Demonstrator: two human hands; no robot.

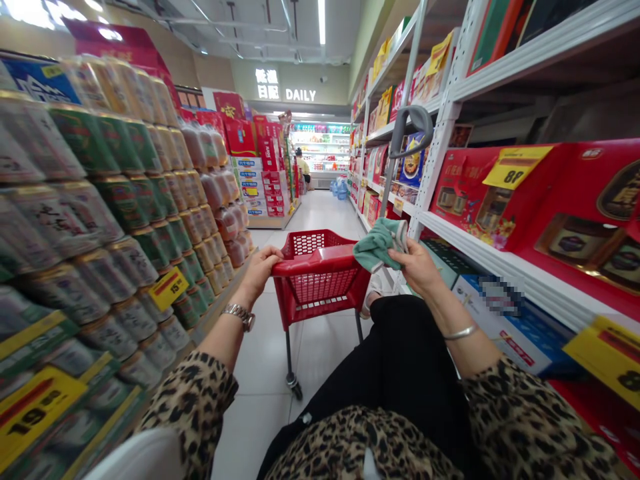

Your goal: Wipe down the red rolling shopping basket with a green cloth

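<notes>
A red plastic shopping cart (320, 297) stands on the aisle floor in front of me. My left hand (260, 270) is closed round the left end of its red handle bar (315, 259). By the bar's right end, my right hand (419, 265) grips a crumpled green cloth (377, 247) with pale edges. The cloth covers that end of the bar; whether it presses on it I cannot tell. Through the mesh, the cart's basket shows no goods. One of its front-left casters (294, 387) is visible below.
Stacked drink cans (125, 200) rise close on the left. White shelves (500, 250) with red gift boxes (500, 187) line the right side. A grey loop handle (400, 127) on a pole juts from there. Pale tiled floor (320, 203) runs toward a distant person (303, 167) and lit refrigerated shelves (323, 147).
</notes>
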